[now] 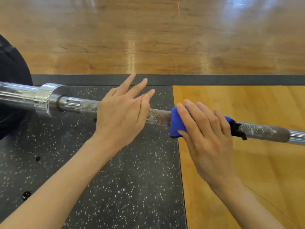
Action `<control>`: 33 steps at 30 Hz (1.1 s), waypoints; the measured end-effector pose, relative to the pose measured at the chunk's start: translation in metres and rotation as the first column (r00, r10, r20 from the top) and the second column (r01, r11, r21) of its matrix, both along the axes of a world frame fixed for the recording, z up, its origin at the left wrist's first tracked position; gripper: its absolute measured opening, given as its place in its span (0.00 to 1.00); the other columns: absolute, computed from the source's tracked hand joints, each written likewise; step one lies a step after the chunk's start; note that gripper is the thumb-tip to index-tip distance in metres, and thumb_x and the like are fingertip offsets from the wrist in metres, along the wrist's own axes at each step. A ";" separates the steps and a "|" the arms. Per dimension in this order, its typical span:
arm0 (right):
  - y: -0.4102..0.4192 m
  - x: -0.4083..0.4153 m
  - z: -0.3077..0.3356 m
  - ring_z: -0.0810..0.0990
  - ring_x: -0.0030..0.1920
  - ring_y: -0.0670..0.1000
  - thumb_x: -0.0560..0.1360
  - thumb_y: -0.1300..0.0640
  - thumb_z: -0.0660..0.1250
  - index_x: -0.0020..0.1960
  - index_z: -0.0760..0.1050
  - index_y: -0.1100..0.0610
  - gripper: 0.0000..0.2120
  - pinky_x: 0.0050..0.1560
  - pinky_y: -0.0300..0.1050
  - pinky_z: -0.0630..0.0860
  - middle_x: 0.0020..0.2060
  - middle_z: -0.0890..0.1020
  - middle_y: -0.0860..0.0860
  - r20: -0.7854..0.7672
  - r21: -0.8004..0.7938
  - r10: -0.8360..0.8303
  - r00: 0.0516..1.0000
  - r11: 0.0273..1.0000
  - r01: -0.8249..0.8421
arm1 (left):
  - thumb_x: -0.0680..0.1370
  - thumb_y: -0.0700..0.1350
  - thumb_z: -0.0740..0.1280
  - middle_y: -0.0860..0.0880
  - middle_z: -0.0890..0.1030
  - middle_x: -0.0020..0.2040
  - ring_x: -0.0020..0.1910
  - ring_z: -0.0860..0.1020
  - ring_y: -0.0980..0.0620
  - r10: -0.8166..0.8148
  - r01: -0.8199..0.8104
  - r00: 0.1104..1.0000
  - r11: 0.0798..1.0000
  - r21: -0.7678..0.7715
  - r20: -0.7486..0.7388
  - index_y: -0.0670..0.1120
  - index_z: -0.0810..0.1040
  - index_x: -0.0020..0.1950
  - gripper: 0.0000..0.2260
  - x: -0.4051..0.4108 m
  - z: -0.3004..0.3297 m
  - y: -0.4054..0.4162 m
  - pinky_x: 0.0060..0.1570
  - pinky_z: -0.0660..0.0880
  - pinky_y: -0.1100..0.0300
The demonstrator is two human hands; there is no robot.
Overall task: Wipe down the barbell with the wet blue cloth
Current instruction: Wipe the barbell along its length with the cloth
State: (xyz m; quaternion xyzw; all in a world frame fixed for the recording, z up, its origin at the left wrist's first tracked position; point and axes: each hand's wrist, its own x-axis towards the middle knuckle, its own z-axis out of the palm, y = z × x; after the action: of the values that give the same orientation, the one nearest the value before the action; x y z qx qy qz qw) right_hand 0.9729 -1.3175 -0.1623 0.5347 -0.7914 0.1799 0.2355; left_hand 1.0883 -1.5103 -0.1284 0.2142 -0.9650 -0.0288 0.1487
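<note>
The long silver metal barbell (158,116) runs across the middle, from 9 o'clock to 3 o'clock, held up off the floor. The wet blue cloth (177,123) is draped over its rough grip part, a little to the 3 o'clock side of the middle. A black tag (237,129) hangs off the cloth's far end.

The right hand (208,138) lies flat on the cloth with straight fingers, pressing it onto the bar — it is not curled round it. The left hand (122,109) is over the bar just toward 9 o'clock from the cloth. Its fingers are spread and loose, and it grips nothing. I cannot tell if its palm touches the bar.

This looks like the wiping step, partway done. The grip part toward 3 o'clock shows white dusty marks, and the bit between the hands looks brownish. Next, the cloth likely needs a firm wrap and a slide along the bar, both ways.

At 9 o'clock sit a shiny silver collar (47,98) and a big black weight plate (11,76) — these would stop the cloth at that end. Below lies a black speckled rubber mat (115,179), next to a yellow wooden floor panel (247,171).
</note>
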 end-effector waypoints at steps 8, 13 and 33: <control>-0.058 0.025 -0.002 0.75 0.69 0.58 0.86 0.54 0.59 0.74 0.72 0.54 0.17 0.74 0.55 0.61 0.69 0.77 0.52 0.084 -0.085 -0.045 0.995 0.995 0.052 | 0.82 0.51 0.45 0.48 0.80 0.68 0.74 0.71 0.45 -0.010 0.008 0.998 1.000 0.027 0.066 0.50 0.83 0.64 0.27 -0.020 0.004 -0.019 0.57 0.75 0.50; -0.031 0.007 -0.002 0.70 0.72 0.59 0.86 0.53 0.56 0.74 0.72 0.56 0.18 0.75 0.58 0.60 0.71 0.75 0.53 0.143 -0.123 -0.213 0.967 0.965 0.231 | 0.85 0.53 0.39 0.60 0.68 0.77 0.80 0.55 0.59 0.022 -0.081 0.964 0.973 0.215 0.265 0.58 0.76 0.71 0.28 -0.037 0.020 -0.024 0.70 0.61 0.56; -0.028 -0.002 -0.007 0.69 0.74 0.57 0.79 0.71 0.68 0.74 0.69 0.57 0.26 0.74 0.58 0.65 0.72 0.74 0.54 0.125 -0.154 -0.063 0.990 0.985 0.082 | 0.87 0.48 0.47 0.45 0.67 0.79 0.81 0.58 0.42 0.046 -0.063 0.987 0.992 -0.113 -0.152 0.47 0.71 0.77 0.22 -0.033 -0.006 -0.022 0.75 0.55 0.50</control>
State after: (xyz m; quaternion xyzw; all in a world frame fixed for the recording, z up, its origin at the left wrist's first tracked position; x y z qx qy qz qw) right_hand 0.9713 -1.3457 -0.1688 0.4734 -0.8062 0.2655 0.2356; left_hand 1.0553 -1.5323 -0.1344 0.2286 -0.9450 0.0163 0.2335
